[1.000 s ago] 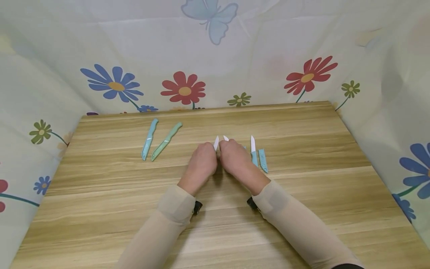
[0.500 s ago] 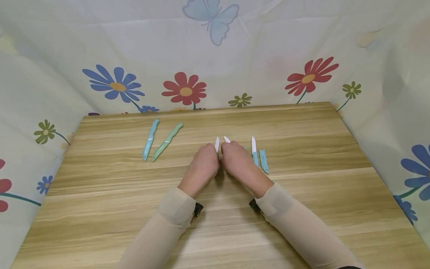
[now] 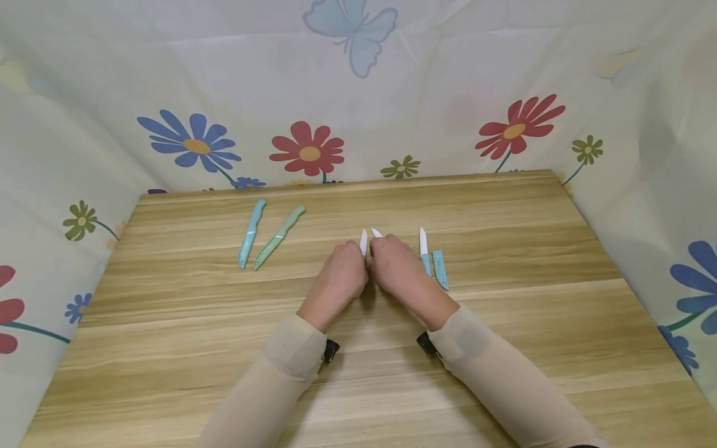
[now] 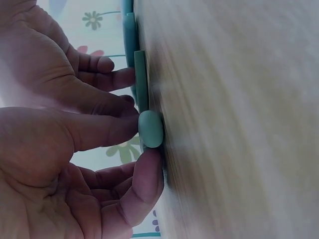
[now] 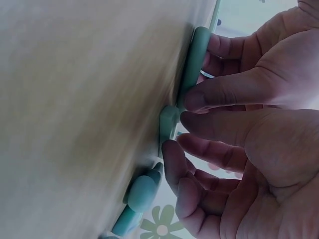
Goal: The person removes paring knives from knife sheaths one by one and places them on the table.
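My left hand [image 3: 343, 274] pinches the rounded green handle [image 4: 151, 129] of a small paring knife between thumb and fingers, close to the tabletop. Its white blade [image 3: 363, 241] points away from me. My right hand [image 3: 396, 266] is right beside it, thumb and forefinger around a flat green piece, which looks like a knife sheath [image 5: 168, 124]. A second white pointed tip [image 3: 376, 233] shows just past the right hand; what it belongs to is hidden. To the right lies a bare paring knife [image 3: 424, 250] with a blue handle, with a blue sheath [image 3: 439, 269] next to it.
On the left of the wooden table [image 3: 196, 348] lie a sheathed blue knife [image 3: 251, 234] and a sheathed green knife [image 3: 279, 238]. A bit of blue [image 3: 409, 247] peeks out behind the right hand. A flowered cloth [image 3: 224, 74] surrounds the table's back and sides.
Both hands stay close together over the same spot, with only a slight shift of the left hand to the right. The knives lying on the table have not moved.
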`<control>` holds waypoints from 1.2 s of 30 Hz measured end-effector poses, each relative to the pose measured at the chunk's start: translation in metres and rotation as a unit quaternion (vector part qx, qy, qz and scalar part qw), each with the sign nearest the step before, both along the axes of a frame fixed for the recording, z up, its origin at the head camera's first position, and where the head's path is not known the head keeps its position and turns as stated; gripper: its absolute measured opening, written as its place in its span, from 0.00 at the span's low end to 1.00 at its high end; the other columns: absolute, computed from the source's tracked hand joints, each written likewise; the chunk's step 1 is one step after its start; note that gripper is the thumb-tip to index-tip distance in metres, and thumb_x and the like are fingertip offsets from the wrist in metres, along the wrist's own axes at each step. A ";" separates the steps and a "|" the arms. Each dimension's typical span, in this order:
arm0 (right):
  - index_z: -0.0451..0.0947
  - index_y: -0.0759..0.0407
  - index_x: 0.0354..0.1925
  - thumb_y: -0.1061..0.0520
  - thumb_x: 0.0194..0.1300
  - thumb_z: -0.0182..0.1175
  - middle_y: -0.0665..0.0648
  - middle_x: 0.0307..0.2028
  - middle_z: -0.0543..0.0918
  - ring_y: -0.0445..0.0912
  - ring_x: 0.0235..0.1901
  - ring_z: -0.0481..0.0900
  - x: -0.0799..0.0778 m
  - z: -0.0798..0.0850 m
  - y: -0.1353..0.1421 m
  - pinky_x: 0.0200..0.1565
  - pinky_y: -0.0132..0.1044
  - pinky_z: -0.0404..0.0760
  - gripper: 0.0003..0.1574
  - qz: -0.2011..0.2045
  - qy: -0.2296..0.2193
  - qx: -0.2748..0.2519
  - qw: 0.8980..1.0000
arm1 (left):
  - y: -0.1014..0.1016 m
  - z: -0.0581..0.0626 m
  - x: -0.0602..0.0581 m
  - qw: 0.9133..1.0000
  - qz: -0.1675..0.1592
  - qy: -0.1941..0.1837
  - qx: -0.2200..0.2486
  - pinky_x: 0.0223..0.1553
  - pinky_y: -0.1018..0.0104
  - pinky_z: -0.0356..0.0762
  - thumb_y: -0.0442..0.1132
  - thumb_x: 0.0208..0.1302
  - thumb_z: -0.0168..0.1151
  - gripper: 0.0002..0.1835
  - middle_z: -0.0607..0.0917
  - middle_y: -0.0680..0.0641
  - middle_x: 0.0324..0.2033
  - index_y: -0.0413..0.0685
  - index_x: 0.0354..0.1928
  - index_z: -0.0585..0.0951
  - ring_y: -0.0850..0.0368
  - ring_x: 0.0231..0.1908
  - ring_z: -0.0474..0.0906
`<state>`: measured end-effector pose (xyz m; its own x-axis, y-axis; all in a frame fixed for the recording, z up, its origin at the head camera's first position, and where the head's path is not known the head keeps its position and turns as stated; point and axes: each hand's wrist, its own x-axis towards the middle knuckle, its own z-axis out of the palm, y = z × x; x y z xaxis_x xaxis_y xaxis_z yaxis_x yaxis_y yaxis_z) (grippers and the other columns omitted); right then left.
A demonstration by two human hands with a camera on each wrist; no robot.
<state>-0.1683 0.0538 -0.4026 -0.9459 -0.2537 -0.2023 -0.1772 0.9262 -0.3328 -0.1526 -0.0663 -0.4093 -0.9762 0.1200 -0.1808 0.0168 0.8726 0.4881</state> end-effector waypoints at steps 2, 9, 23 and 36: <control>0.79 0.55 0.35 0.62 0.76 0.57 0.57 0.34 0.80 0.51 0.29 0.78 0.000 0.000 0.000 0.28 0.43 0.78 0.09 0.002 0.003 -0.001 1.000 | 0.000 0.000 -0.001 1.000 0.002 -0.002 -0.001 0.23 0.62 0.76 0.25 0.70 0.57 0.09 0.79 0.42 0.25 0.41 0.30 0.77 0.52 0.24 0.76; 0.82 0.57 0.43 0.60 0.75 0.61 0.58 0.40 0.80 0.51 0.35 0.78 0.002 0.006 0.002 0.33 0.43 0.80 0.03 0.007 -0.001 0.000 1.000 | -0.002 0.002 -0.001 1.000 0.013 -0.007 0.001 0.24 0.62 0.78 0.28 0.69 0.61 0.04 0.80 0.42 0.27 0.38 0.35 0.78 0.51 0.25 0.78; 0.84 0.55 0.59 0.53 0.73 0.69 0.58 0.46 0.84 0.54 0.44 0.85 0.010 0.017 0.009 0.42 0.51 0.85 0.19 0.050 0.083 0.030 0.995 | -0.014 0.014 0.006 0.994 0.008 0.071 -0.082 0.41 0.50 0.85 0.42 0.72 0.69 0.19 0.81 0.39 0.44 0.35 0.54 0.80 0.42 0.43 0.83; 0.81 0.53 0.65 0.46 0.73 0.69 0.58 0.57 0.82 0.57 0.53 0.81 0.016 0.012 0.021 0.51 0.56 0.81 0.27 0.093 0.155 0.044 0.983 | -0.033 0.019 0.010 0.988 -0.010 0.114 -0.106 0.55 0.41 0.79 0.48 0.71 0.72 0.26 0.82 0.38 0.57 0.41 0.63 0.82 0.37 0.55 0.79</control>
